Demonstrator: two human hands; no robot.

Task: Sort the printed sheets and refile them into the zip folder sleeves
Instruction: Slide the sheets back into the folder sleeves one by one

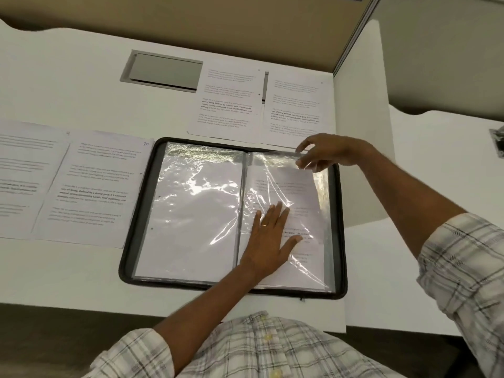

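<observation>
The limp printed sheet (pixel 300 186) is pressed by the flattened left hand (pixel 268 236); the slick sleeve (pixel 323 184) is pinched at its far edge by the right hand (pixel 324 152).

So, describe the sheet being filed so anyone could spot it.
Find the open black zip folder on the white desk. On its right page, one printed sheet lies inside the clear sleeve, under the flat left hand. The other sheets lie loose on the desk.

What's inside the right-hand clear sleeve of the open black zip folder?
A white printed sheet, tilted, its top below the opening of the clear plastic sleeve. The left hand lies flat over it, covering some text; anything beneath the sheet is hidden.
</observation>
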